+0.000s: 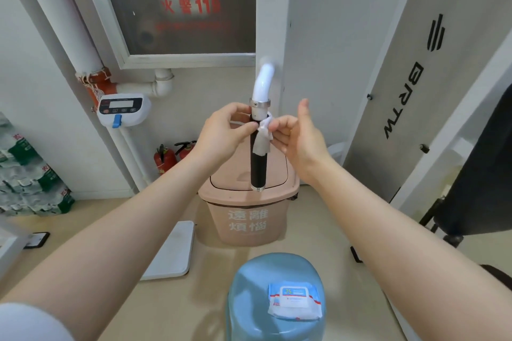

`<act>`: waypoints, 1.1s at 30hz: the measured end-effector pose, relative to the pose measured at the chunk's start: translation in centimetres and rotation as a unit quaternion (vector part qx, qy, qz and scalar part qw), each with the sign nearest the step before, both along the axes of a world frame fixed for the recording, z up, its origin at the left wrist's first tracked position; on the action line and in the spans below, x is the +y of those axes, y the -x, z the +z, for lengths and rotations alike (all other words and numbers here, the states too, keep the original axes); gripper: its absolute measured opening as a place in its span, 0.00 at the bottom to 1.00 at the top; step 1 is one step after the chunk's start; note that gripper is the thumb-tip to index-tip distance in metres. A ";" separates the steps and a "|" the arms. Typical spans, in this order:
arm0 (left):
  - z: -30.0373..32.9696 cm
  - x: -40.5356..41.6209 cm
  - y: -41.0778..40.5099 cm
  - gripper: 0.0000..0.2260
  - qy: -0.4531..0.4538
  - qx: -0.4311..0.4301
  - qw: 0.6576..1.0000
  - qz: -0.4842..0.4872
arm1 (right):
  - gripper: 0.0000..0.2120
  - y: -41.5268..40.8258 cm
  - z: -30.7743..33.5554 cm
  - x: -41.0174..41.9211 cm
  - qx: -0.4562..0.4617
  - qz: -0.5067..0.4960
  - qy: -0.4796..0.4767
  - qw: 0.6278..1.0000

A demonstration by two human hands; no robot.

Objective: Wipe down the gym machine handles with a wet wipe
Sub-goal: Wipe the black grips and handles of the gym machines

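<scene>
Pinching from both sides, the hands meet at the top of the handle point(258, 159), a black grip whose long axis runs close to vertical, hanging from a white curved tube point(263, 83) with its free end pointing down over a pink bin point(249, 219). The left hand point(221, 133) comes in from the left, thumb and forefinger closed on the upper corner of the wipe point(263, 138), other fingers curled near the metal collar point(260, 104). The wipe is draped against the grip's right side, covering only its upper part; the lower half is bare. The right hand point(299, 138) reaches from the right, fingertips pinching the wipe's other edge, thumb raised clear. Both hands sit equally near, level with the grip's top, so the coming move likely turns on wrapping the wipe round the grip and drawing it down along that axis. The wipe pack point(295, 302) lies on a blue stool point(249, 299), nearest the camera.
</scene>
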State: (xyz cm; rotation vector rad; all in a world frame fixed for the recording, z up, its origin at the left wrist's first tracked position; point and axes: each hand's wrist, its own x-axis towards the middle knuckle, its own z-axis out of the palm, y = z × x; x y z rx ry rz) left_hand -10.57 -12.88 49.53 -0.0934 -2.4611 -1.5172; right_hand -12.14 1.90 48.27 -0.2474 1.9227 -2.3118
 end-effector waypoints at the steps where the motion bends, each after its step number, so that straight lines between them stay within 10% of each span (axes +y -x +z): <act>1: 0.0 -0.1 0.1 0.09 -0.004 -0.003 1.000 -0.006 | 0.17 0.5 -0.1 0.2 0.012 0.005 0.010 1.000; 3: -0.2 -0.2 0.2 0.09 -0.015 -0.007 1.000 -0.018 | 0.04 1.5 -0.5 0.3 0.057 0.042 -0.035 0.997; 10: -0.8 -0.4 0.1 0.10 -0.031 0.024 0.999 -0.022 | 0.12 0.9 -5.7 0.5 0.071 0.142 -0.230 0.960; 16: -1.0 -1.0 0.0 0.10 -0.032 0.044 0.999 -0.002 | 0.16 3.4 -1.6 -0.8 0.132 0.121 -0.085 0.980; 22: -1.5 -0.8 0.0 0.11 -0.027 0.064 0.997 0.014 | 0.18 2.3 -7.7 -0.5 0.069 0.153 -0.234 0.958; 28: -1.4 -1.1 0.5 0.11 -0.056 0.051 0.997 -0.008 | 0.18 3.9 -2.4 -1.1 0.093 0.131 0.007 0.987; 33: -0.9 -1.5 0.9 0.11 -0.025 0.041 0.999 -0.025 | 0.17 2.6 -6.9 -0.1 0.046 0.173 -0.170 0.969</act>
